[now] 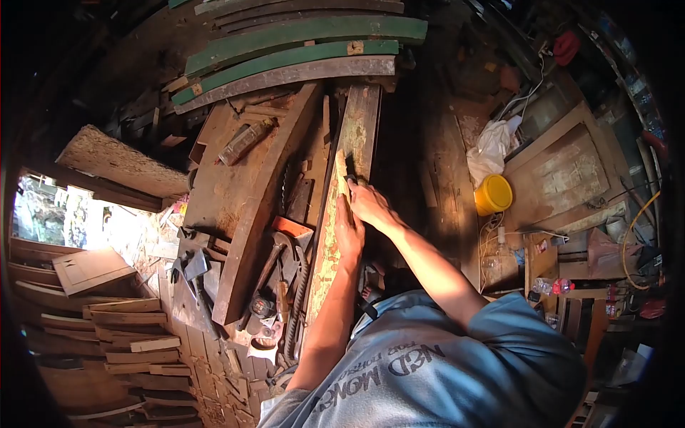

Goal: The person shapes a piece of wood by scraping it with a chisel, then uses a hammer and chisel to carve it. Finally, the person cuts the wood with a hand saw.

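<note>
A narrow strip of pale wood (341,168) lies along the worn, paint-flecked plank (360,125) in front of me. My left hand (347,230) is closed at the near end of this strip, holding it against the plank. Close beside it, my right hand (369,205) grips a small dark object (350,177) at the strip's right edge; its kind is hard to make out. The fingertips of both hands are partly hidden and nearly touch.
Left of the plank lie a hammer (271,260), a tape measure (262,307) and a thick wooden beam (267,207). Green boards (307,39) cross the far end. Stacked wood pieces (135,335) fill the lower left. A yellow bucket (494,195) stands at right.
</note>
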Motion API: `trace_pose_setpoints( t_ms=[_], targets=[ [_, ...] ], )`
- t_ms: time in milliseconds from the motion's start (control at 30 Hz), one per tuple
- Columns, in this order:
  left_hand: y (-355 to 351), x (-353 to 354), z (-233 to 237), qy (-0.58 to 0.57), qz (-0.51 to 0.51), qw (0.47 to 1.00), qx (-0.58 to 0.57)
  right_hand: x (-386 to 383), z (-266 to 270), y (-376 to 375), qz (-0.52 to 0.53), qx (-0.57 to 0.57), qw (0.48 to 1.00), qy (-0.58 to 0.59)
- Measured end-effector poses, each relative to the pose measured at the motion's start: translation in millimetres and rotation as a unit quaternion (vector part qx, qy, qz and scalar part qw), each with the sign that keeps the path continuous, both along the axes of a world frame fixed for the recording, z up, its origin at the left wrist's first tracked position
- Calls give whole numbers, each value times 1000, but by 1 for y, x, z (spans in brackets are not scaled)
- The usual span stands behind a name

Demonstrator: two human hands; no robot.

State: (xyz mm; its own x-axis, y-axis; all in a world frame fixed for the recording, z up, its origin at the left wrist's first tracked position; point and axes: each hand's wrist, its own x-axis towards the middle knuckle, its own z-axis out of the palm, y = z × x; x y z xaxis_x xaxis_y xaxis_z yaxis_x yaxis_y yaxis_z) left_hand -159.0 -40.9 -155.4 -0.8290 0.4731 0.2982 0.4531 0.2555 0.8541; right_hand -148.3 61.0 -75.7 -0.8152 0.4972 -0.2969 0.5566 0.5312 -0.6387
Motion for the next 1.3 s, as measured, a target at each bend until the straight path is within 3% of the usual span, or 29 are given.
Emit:
trace_pose_setpoints(
  t_ms=[233, 300, 367, 500, 567, 700, 767, 833, 1000, 1100, 1167, 1233, 1300],
  targets=[
    [-1, -2, -2, -1, -15, 1000, -9, -8, 0, 1, 17, 22, 999, -23],
    [0, 0, 3, 24, -15, 999, -31, -9, -13, 3, -22, 20, 999, 36],
    [3, 0, 5, -12, -9, 1000, -18, -12, -4, 11, -28, -19, 999, 12],
    [3, 0, 0, 41, 6, 999, 26, -16, 11, 18, 3, -21, 999, -39],
    [4, 0, 0, 10, 14, 998, 56, -21, -5, 18, -24, -13, 999, -44],
    [1, 1, 4, -43, 65, 994, 71, -29, -8, 13, 83, 63, 994, 12],
    [4, -2, -4, -17, 92, 992, 87, -35, -31, 20, 10, -193, 979, 69],
    [-1, 0, 8, -107, 82, 989, 64, -29, -3, 19, -62, -293, 954, 15],
    [-7, 1, 7, -81, 60, 994, 52, -8, -6, 49, -67, -377, 922, 64],
    [-26, 11, 11, -71, 73, 992, 68, -7, 2, 56, -119, -359, 920, 103],
    [-49, 31, 9, -138, 103, 982, 76, -6, 1, 63, -70, -294, 949, 86],
    [-81, 58, 31, -127, 141, 980, 62, -20, -21, 77, 1, -248, 967, 62],
    [-111, 85, 44, -78, 183, 980, 22, -40, -56, 82, 140, 15, 986, 89]
  ],
)
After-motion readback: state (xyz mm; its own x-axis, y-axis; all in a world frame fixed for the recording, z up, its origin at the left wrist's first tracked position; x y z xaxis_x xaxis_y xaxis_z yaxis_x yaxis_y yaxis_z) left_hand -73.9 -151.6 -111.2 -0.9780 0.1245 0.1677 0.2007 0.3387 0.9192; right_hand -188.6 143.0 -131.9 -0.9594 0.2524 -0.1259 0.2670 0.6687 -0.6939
